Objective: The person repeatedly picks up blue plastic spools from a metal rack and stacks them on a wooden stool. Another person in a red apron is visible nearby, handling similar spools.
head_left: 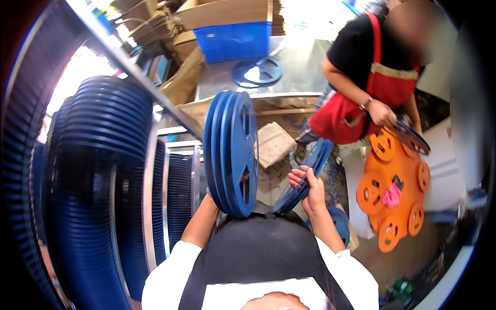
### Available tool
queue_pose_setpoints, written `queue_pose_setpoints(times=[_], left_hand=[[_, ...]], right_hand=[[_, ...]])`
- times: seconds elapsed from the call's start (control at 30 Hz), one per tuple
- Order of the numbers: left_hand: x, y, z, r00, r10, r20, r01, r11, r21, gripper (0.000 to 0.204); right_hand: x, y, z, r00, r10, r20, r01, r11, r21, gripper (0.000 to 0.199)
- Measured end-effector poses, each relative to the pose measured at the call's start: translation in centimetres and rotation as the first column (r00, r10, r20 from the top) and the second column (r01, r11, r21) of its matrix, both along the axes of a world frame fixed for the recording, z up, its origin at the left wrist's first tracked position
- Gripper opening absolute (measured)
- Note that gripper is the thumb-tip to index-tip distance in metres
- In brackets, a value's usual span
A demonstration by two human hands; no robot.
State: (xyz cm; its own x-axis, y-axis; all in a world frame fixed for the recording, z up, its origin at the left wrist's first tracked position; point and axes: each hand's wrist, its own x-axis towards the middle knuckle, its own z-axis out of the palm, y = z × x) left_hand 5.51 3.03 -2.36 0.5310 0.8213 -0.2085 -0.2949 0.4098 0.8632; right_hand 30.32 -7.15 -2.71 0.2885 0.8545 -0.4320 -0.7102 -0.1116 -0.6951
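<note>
Hands, two. Left hand (207, 205): closed on one upright stack of blue, round plastic reels with cut-out windows (238, 150), just in front of the body; at least three rims show. Right hand (313, 192): half-curled, with hold of a second, tilted stack of thin blue plastic discs (323, 153), at least two, right of the first and apart from it.

Co-worker in a red apron (341, 121), one: a hand holds a dark, flat, round disc (413, 139).
Orange, lobed work surface with slotted round pads (408, 194): one; six pads countable. Crumpled pink item (391, 197) on it: one.
Blue rectangular plastic bin (235, 44): one, on a grey metal table (302, 59).
Flat blue reel (268, 71): at least one, on that table, near the bin.
Tall columns of dark-blue ribbed reels (106, 119): several, at left; too many rims to count.

Hidden or unclear: most of the left hand, behind its stack, so finger placement cannot be told; exact count in either held stack; right fingertips' contact. The columns are cut off by the rim; the green object (403, 287) at lower right is indistinct.
</note>
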Motion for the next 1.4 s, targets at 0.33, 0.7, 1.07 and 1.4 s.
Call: queue_pose_setpoints(times=[0.33, 0.7, 1.07, 1.4], left_hand=[[-7.5, -9.7, 17.6, 0.956, 0.270, -0.112, -0.209, 0.899, 0.385, 0.029], [-11.3, -20.6, 19.9, 0.450, 0.891, -0.056, -0.778, 0.422, 0.466, 0.028], [-14.6, -8.1, 17.3, 0.138, 0.990, -0.029, -0.830, 0.131, 0.541, 0.025], [-20.7, -1.3, 12.7, 0.263, 0.950, 0.169, -0.941, 0.215, 0.260, 0.037]], right_hand=[[0.4, 6.2, -2.9, 0.962, 0.266, -0.053, -0.266, 0.964, 0.019, 0.042], [-3.7, 10.8, -5.2, 0.839, 0.526, -0.139, -0.531, 0.847, 0.003, 0.041], [-5.3, 9.5, -4.8, 0.829, 0.533, -0.168, -0.540, 0.842, 0.007, 0.038], [-5.4, 9.9, -5.9, 0.852, 0.505, -0.139, -0.511, 0.860, -0.006, 0.038]])
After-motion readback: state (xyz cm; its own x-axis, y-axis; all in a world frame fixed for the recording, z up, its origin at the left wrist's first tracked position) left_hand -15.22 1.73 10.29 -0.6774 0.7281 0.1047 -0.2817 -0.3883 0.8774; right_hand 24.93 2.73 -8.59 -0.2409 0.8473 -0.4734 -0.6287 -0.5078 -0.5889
